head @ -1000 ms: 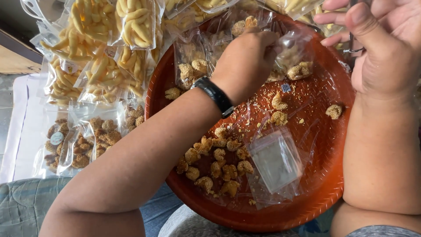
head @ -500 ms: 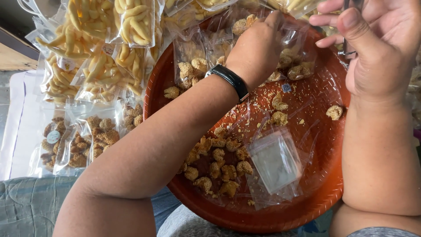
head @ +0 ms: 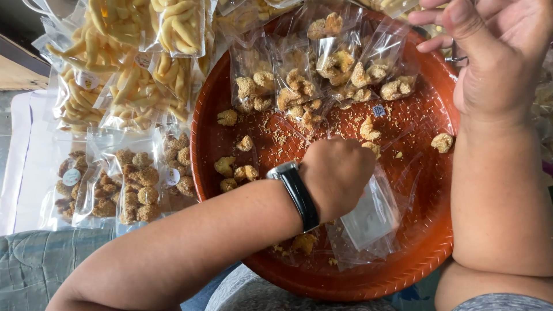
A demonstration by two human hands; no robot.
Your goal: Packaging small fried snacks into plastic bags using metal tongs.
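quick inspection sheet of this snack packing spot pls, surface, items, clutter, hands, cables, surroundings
surface: round orange tray, strewn with crumbs.
job's things: loose crumbed snack pieces on the tray; empty clear bags beside the left hand.
clutter: filled clear bags piled at the tray's far side; a lone piece near the right arm.
grippers: left hand closed, knuckles up, down on the tray among the pieces, dark wristwatch on the wrist; right hand raised over the tray's far right edge, what it pinches cannot be told.
cables: nothing seen.
surroundings: bags of yellow stick snacks and bags of crumbed pieces left of the tray.
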